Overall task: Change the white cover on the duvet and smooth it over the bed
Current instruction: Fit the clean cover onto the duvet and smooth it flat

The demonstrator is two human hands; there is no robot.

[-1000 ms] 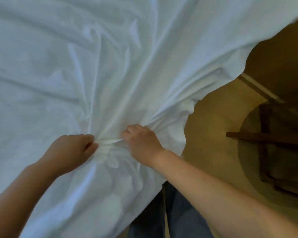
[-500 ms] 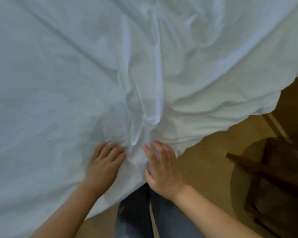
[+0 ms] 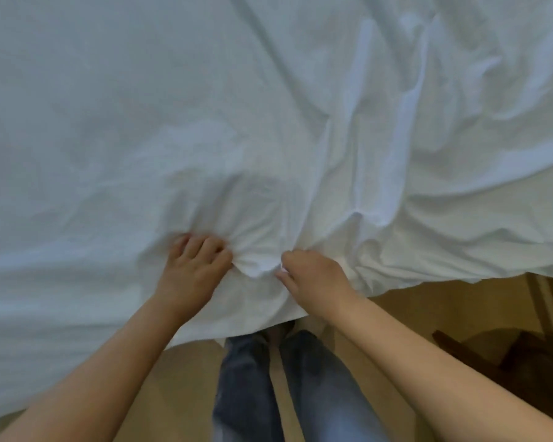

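The white duvet cover (image 3: 205, 122) fills most of the head view, spread over the bed and creased toward the right. Its near edge hangs down in front of my legs. My left hand (image 3: 193, 269) sits on the cloth near that edge with its fingers curled into a bunch of fabric. A little to the right, my right hand (image 3: 313, 279) grips the same bunch from the other side. A small fold of cloth stands up between the two hands. The duvet itself is hidden under the cover.
Tan floor (image 3: 428, 311) shows below the hanging edge. My legs in blue jeans (image 3: 268, 387) stand against the bed. A dark wooden chair or stool (image 3: 521, 362) stands at the lower right, close to the bed's corner.
Half a second ago both hands lay flat on the cover with straight fingers. Now both have curled and gathered the cloth between them. The view has shifted slightly left and over the bed.
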